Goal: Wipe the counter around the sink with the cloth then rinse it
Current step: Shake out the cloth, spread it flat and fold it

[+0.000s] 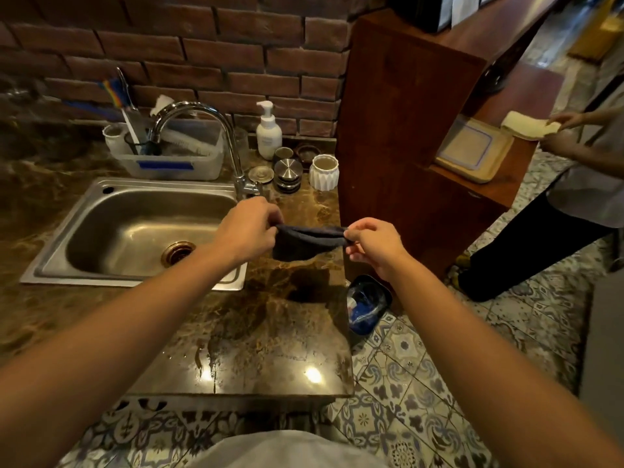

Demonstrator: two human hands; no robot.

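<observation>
Left hand (248, 228) and right hand (374, 244) each pinched a top corner of the soft dark cloth (304, 244); I saw it hang above the shiny brown stone counter (270, 332).

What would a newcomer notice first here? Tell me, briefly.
A dark cloth hangs stretched between the left hand and right hand, each pinching one end above the marble counter. Left of it lies the steel sink under a curved faucet; at far right another person holds a pale cloth.
</observation>
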